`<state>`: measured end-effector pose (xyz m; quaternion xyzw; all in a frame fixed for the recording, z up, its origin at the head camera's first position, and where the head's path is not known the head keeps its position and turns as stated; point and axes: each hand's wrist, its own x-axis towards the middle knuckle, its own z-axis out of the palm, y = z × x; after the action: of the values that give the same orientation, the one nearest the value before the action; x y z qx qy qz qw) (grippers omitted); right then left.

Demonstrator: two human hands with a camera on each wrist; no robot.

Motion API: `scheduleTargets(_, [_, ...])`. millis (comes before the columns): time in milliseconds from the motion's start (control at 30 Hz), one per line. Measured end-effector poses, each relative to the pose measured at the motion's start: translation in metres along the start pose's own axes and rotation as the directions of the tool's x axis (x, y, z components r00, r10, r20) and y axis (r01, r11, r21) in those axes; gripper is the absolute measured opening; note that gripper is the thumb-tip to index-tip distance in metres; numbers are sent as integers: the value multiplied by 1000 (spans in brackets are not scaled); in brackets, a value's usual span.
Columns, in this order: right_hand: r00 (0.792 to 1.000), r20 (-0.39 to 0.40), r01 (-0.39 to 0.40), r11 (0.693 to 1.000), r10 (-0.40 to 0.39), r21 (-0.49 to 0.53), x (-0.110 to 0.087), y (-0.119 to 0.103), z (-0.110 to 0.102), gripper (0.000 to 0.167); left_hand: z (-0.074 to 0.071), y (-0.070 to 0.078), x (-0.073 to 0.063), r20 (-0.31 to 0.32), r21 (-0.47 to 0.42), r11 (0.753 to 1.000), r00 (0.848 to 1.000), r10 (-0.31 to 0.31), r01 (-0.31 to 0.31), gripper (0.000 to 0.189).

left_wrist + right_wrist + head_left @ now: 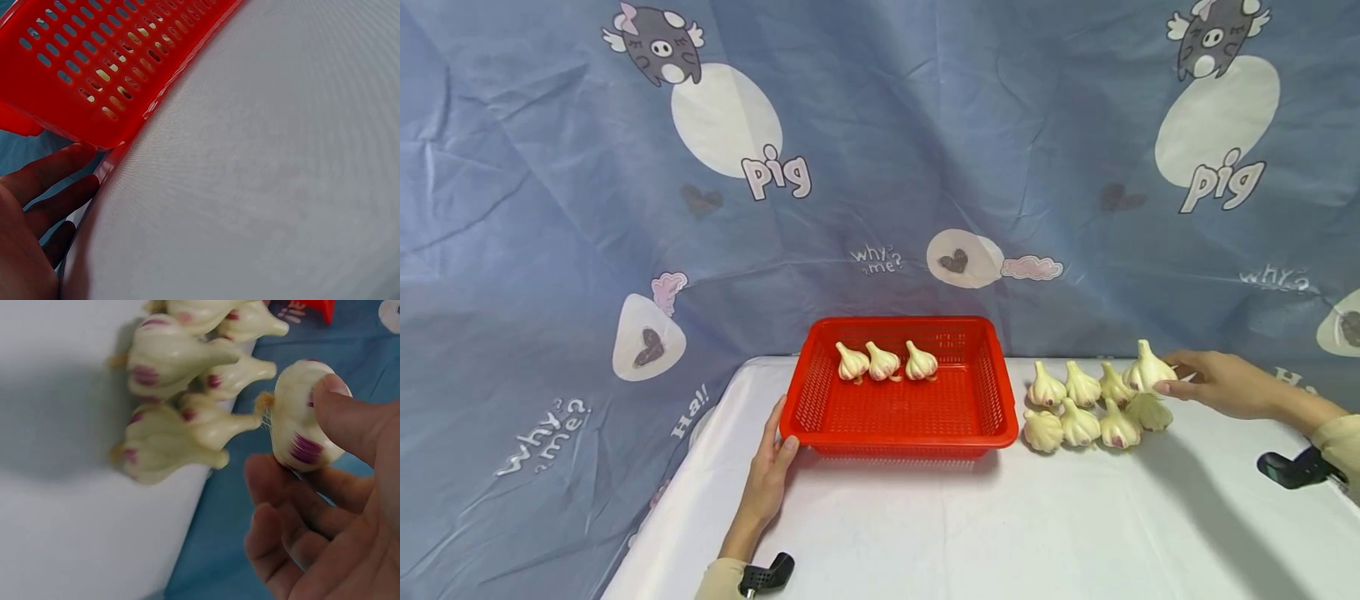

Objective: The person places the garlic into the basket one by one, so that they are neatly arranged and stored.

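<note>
The held garlic bulb [1148, 371] is standing near the far edge of the desk [962, 533], toward its right side, and it is overlapping in the head view with the two rows of garlic bulbs [1081, 425]. Whether it is touching them, I am not able to tell. From its look, I am expecting it to be light and rather stiff; its smooth, shining skin may be making it a little slippery. The thin roots [265, 401] are seeming the most fragile part, so the round belly is offering the better hold, with thumb and fingers on opposite sides.

The right hand [1228, 382] is doing so: it is pinching the bulb by the belly, the thumb pressing on one side and the fingers supporting on the other, while the stem is pointing upward. Its forearm is extending inward from the right side, low over the desk.

The left hand [767, 475] is grasping nothing; its rather straight fingers are resting against the near left corner of the red basket [898, 440], the forearm pointing forward. Three more bulbs [883, 363] are lying inside, toward the basket's far edge.
</note>
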<state>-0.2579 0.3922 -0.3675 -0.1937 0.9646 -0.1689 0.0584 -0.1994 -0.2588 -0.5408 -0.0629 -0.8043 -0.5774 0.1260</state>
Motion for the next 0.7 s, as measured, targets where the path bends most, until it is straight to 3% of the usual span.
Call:
scheduleTargets(267, [999,-48,3,1000,-3,-6,32,-33,-2,61,-1,1,0,-4,23,1000,1000,6,-6,67])
scheduleTargets(700, [992,-86,95,995,-91,32,87,-85,4,55,1,1,0,-3,-14,1000,1000,3,-3,69])
